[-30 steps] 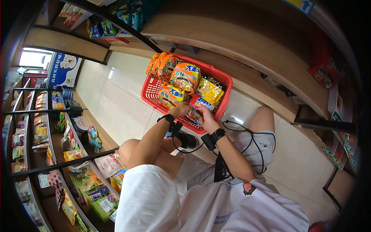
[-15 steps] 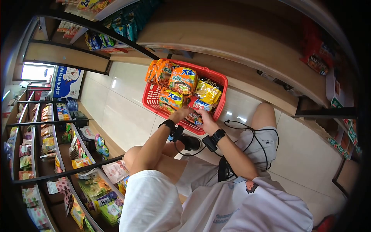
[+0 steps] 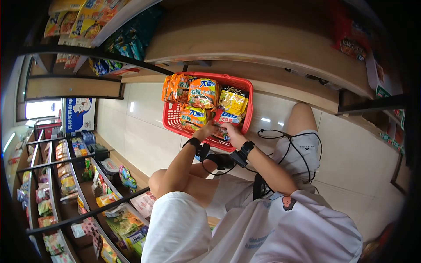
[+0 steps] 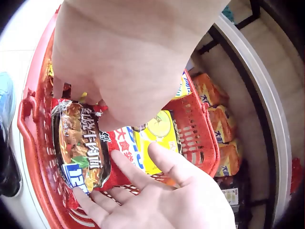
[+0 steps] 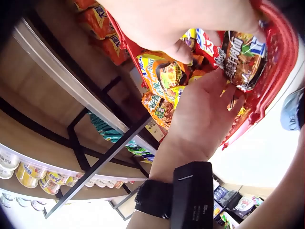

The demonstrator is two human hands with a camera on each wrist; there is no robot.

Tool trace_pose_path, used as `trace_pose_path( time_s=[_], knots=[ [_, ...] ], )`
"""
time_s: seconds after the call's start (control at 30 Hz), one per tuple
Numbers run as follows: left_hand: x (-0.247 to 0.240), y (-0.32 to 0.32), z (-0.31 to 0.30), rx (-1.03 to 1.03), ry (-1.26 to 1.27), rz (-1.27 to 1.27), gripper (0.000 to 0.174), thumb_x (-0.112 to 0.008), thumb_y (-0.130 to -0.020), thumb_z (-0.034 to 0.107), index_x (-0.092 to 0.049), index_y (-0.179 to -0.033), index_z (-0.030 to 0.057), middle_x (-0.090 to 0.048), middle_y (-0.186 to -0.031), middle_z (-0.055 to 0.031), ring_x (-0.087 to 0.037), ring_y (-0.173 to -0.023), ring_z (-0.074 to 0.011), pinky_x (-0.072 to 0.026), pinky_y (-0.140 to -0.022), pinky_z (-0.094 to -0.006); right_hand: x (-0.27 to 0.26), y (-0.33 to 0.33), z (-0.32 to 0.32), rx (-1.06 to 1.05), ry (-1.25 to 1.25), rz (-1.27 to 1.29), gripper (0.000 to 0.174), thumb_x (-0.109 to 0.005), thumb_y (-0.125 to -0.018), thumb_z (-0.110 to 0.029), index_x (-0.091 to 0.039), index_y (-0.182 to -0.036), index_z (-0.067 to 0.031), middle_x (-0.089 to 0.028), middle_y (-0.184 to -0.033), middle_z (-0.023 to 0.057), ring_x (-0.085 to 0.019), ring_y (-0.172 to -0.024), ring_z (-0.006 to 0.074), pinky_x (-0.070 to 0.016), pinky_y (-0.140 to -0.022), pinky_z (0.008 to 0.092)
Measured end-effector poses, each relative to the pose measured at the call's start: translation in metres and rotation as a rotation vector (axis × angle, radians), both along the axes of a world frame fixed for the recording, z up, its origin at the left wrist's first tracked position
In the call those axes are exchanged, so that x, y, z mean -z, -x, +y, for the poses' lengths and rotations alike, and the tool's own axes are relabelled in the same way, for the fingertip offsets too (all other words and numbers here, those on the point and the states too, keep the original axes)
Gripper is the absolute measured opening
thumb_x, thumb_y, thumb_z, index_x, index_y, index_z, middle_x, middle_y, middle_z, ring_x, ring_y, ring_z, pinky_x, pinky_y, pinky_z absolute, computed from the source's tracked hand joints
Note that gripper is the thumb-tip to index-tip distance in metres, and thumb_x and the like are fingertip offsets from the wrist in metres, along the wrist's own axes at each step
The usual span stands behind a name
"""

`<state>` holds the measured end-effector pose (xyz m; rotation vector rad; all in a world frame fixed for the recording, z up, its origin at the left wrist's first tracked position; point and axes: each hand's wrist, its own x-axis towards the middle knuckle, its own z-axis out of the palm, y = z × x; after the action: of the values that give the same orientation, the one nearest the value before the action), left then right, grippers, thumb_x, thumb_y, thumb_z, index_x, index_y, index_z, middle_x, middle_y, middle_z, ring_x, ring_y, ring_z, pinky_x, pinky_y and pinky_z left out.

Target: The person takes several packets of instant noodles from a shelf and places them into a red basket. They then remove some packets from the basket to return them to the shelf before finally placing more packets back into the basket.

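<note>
In the head view, my left hand [image 3: 206, 130] and right hand [image 3: 233, 135] are over the near side of the red basket [image 3: 244, 127]. Between them lies a brown-and-red noodle packet [image 4: 83, 143], flat against the basket's side in the left wrist view. The left hand [image 4: 114, 62] touches its upper end with extended fingers. My right hand [image 4: 162, 205] has its fingers spread, fingertips at the packet's lower end. Beside it are a red packet [image 4: 119, 148] and a yellow packet [image 4: 155, 138]. Orange packets [image 3: 203, 93] fill the other end. Some fingertips are hidden.
Shelving [image 3: 263, 39] runs along the basket's far side; more snack shelves [image 3: 66, 184] stand at the left. Tiled floor [image 3: 149, 103] lies beside the basket. A looped black cable [image 3: 287, 151] hangs by the right knee, and a dark shoe [image 3: 223, 161] stands near the basket.
The head view has shifted, placing the basket slightly lower and further left. Both hands stay over the basket's near side, the right hand slightly lower across the packet.
</note>
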<state>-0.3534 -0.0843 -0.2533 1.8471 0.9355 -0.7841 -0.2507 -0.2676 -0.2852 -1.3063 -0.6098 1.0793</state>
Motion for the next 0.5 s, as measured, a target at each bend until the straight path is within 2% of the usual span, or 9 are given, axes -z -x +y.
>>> trace_pose_path(
  time_s=[0.03,0.07,0.13,0.2,0.3,0.37,0.43,0.5],
  knots=[
    [-0.005,-0.005,-0.002,-0.072,0.017,-0.005,0.057,-0.057,-0.092,0.023,-0.046,-0.143,0.0009,-0.06,-0.131,-0.0195,-0.057,-0.122,-0.0313,-0.0435,-0.101,-0.0366,0.011,0.003,0.005,0.014,0.024,0.076,0.035,-0.054,-0.085,0.01,-0.057,-0.118,-0.0021,-0.06,-0.119,0.0092,-0.058,-0.11,0.0176,-0.0464,-0.097,0.0309],
    [-0.009,-0.009,-0.006,-0.059,-0.109,0.064,0.054,-0.058,-0.091,0.022,-0.048,-0.14,0.0012,-0.065,-0.119,-0.0176,-0.06,-0.112,-0.0296,-0.0443,-0.097,-0.0369,0.022,0.003,0.019,0.03,0.107,0.383,0.03,-0.052,-0.089,0.006,-0.057,-0.118,-0.0018,-0.06,-0.12,0.0094,-0.058,-0.11,0.0175,-0.0462,-0.096,0.0306],
    [0.0,-0.004,-0.001,-0.071,-0.093,0.06,0.054,-0.057,-0.092,0.023,-0.048,-0.14,0.0014,-0.064,-0.12,-0.0176,-0.06,-0.111,-0.029,-0.0446,-0.096,-0.0368,-0.001,-0.006,0.013,-0.024,0.209,0.417,0.024,-0.047,-0.097,-0.008,-0.055,-0.119,-0.0018,-0.06,-0.122,0.0112,-0.057,-0.108,0.0193,-0.0474,-0.09,0.0306],
    [-0.005,-0.003,-0.001,-0.109,-0.046,0.04,0.05,-0.055,-0.093,0.024,-0.051,-0.137,0.0013,-0.064,-0.12,-0.0153,-0.058,-0.11,-0.0275,-0.0447,-0.094,-0.0368,-0.011,-0.006,0.002,-0.018,0.132,0.213,0.025,-0.047,-0.099,-0.011,-0.055,-0.121,-0.0031,-0.058,-0.125,0.0118,-0.057,-0.109,0.0203,-0.0473,-0.09,0.0316],
    [-0.015,0.009,0.009,0.411,-0.172,-0.175,0.042,-0.053,-0.094,0.021,-0.054,-0.131,0.0025,-0.062,-0.121,-0.0144,-0.058,-0.114,-0.0266,-0.0443,-0.095,-0.037,-0.022,-0.011,0.0,-0.038,0.152,0.214,0.026,-0.044,-0.101,-0.013,-0.055,-0.123,-0.005,-0.056,-0.127,0.0121,-0.056,-0.11,0.0215,-0.0467,-0.092,0.0331],
    [-0.011,0.007,0.009,0.327,-0.172,-0.177,0.033,-0.052,-0.093,0.011,-0.057,-0.125,0.0057,-0.061,-0.12,-0.0146,-0.058,-0.114,-0.0301,-0.045,-0.096,-0.0381,-0.035,-0.016,-0.004,-0.037,0.138,0.265,0.027,-0.043,-0.101,-0.017,-0.056,-0.123,-0.0068,-0.055,-0.128,0.0107,-0.054,-0.112,0.0212,-0.0455,-0.093,0.0344],
    [-0.022,0.009,0.016,0.641,-0.295,-0.33,0.034,-0.05,-0.092,0.006,-0.057,-0.125,0.0076,-0.06,-0.12,-0.015,-0.058,-0.114,-0.0326,-0.0452,-0.097,-0.039,-0.045,-0.017,-0.009,-0.013,0.106,0.334,0.03,-0.045,-0.1,-0.025,-0.057,-0.122,-0.0092,-0.054,-0.129,0.0079,-0.052,-0.115,0.0199,-0.0435,-0.095,0.0358],
    [-0.032,0.008,0.011,0.562,-0.287,-0.396,0.033,-0.049,-0.091,0.003,-0.058,-0.122,0.008,-0.061,-0.12,-0.0146,-0.058,-0.113,-0.0342,-0.045,-0.099,-0.0402,-0.053,-0.019,-0.006,0.024,0.184,0.532,0.033,-0.048,-0.098,-0.034,-0.059,-0.12,-0.0116,-0.054,-0.129,0.0049,-0.05,-0.117,0.0181,-0.0417,-0.097,0.0367]
  ],
)
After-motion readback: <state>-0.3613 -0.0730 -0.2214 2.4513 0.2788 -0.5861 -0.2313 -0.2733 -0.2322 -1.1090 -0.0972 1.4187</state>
